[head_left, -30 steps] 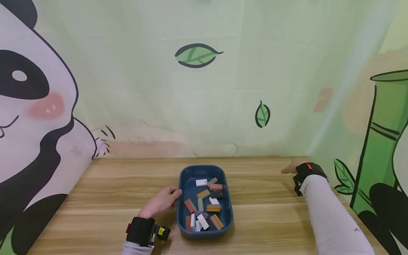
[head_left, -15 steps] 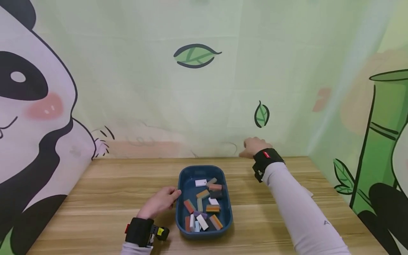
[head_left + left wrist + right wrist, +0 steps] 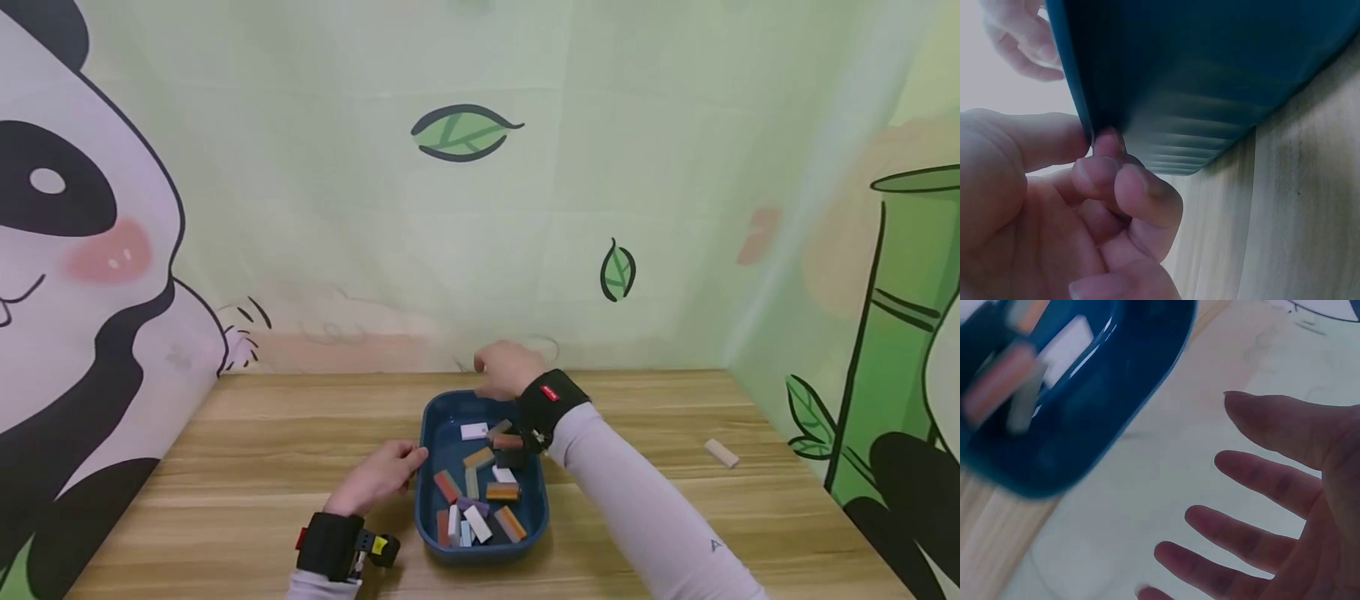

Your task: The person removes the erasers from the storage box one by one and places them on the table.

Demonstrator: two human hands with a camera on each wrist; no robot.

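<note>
My left hand pinches the left rim of a dark blue plastic tray. The left wrist view shows the thumb at the rim and curled fingers below it against the outer wall. Several small rectangular blocks lie loose in the tray, among them a white block, a reddish block and an orange-striped block. Above the tray's far end hovers my right hand. Its fingers are spread and relaxed with nothing between them in the right wrist view, apart from the tray rim.
A single pale block lies on the wooden table toward the right side. Behind the table's far edge hangs a light green cloth backdrop printed with a panda and leaves.
My right hand has swung left from the table's far right to above the tray's far end. The pale block at right has come into view. My left hand keeps its place on the rim.
</note>
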